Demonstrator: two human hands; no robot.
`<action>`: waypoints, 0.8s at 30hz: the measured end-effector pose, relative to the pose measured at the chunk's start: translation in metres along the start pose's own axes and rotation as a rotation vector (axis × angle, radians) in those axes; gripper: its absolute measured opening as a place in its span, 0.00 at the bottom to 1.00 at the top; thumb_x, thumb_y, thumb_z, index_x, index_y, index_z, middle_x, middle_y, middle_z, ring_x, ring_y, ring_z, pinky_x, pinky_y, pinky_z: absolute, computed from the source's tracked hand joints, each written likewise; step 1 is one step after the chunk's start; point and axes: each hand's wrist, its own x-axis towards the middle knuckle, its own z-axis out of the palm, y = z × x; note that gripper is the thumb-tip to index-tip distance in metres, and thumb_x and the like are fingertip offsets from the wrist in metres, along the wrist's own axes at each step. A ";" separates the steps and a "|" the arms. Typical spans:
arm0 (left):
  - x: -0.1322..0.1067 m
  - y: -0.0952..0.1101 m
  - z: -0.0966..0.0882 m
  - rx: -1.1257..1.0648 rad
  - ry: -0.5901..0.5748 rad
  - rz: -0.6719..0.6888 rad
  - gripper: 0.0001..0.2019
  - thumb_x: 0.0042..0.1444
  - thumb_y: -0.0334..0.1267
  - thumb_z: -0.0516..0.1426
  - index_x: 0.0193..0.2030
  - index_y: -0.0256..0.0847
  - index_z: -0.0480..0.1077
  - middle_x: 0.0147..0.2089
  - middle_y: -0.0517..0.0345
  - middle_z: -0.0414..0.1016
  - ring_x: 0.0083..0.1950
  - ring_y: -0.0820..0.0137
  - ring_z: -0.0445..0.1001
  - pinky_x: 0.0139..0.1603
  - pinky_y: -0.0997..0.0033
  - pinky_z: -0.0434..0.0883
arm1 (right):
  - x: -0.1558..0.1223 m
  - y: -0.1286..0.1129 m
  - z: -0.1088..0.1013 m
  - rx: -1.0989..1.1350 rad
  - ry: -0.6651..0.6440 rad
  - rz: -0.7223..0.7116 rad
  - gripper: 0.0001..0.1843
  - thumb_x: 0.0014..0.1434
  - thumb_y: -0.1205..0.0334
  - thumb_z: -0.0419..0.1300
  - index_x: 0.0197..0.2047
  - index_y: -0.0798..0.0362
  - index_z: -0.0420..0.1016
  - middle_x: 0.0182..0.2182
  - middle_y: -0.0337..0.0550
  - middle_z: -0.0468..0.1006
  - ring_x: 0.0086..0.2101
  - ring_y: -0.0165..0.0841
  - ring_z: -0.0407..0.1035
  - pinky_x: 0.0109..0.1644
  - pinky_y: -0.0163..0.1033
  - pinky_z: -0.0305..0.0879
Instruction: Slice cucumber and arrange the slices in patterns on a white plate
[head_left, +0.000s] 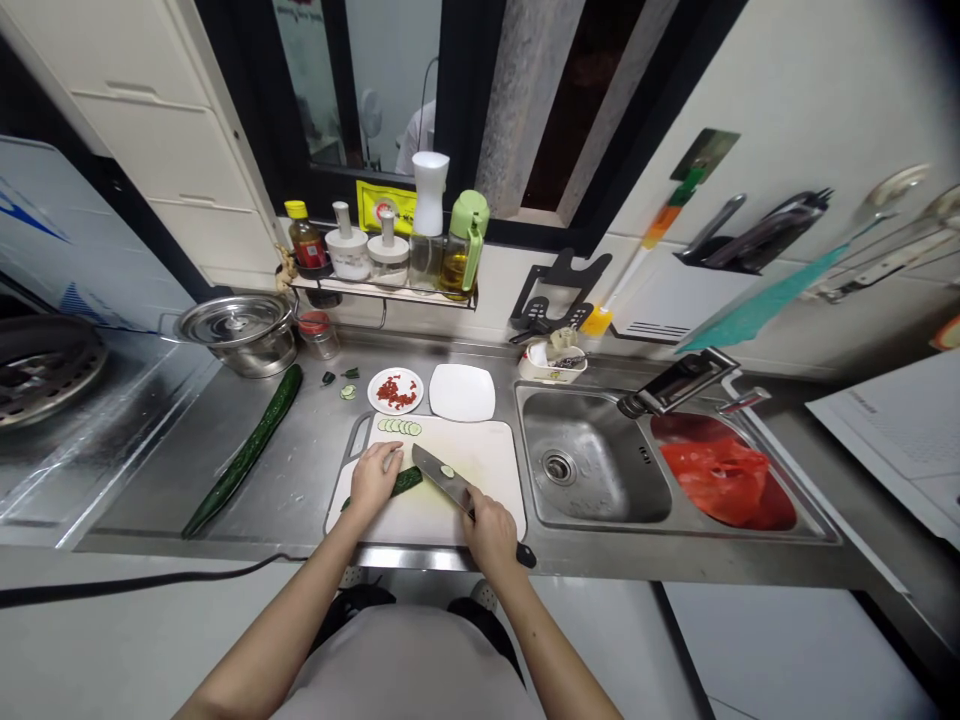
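Note:
On the white cutting board lies a cut dark green cucumber. My left hand lies over it, fingers closed about it; its ends show at both sides of the hand. My right hand grips the black handle of a kitchen knife. The wide blade points up and left, close to the cut end, and one pale slice clings to it. At the board's upper left, several cucumber slices overlap in a row.
Behind the board stand a plate of chopped red pieces and a white plate. A whole cucumber lies left, near a lidded steel pot. The sink is right, with a red plastic bag in its second basin.

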 end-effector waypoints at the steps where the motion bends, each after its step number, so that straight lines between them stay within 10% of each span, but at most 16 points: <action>1: 0.002 0.002 -0.001 -0.003 0.013 0.011 0.15 0.61 0.42 0.50 0.48 0.44 0.75 0.47 0.53 0.76 0.50 0.63 0.72 0.53 0.62 0.68 | 0.001 0.000 0.000 -0.011 0.011 -0.004 0.20 0.62 0.63 0.53 0.58 0.50 0.65 0.43 0.45 0.77 0.44 0.37 0.71 0.46 0.37 0.57; 10: 0.006 0.042 0.003 0.137 -0.237 0.278 0.15 0.60 0.48 0.53 0.49 0.51 0.75 0.53 0.55 0.72 0.56 0.60 0.65 0.58 0.54 0.60 | 0.002 -0.007 -0.003 -0.108 0.095 -0.079 0.25 0.59 0.64 0.58 0.60 0.51 0.63 0.42 0.47 0.75 0.43 0.38 0.68 0.47 0.39 0.56; 24: 0.010 0.071 0.017 0.005 -0.445 0.186 0.05 0.56 0.36 0.55 0.35 0.45 0.73 0.41 0.58 0.77 0.48 0.64 0.69 0.54 0.57 0.53 | 0.000 0.011 0.006 -0.102 0.056 -0.052 0.24 0.60 0.65 0.56 0.60 0.51 0.64 0.42 0.48 0.76 0.43 0.38 0.68 0.47 0.39 0.55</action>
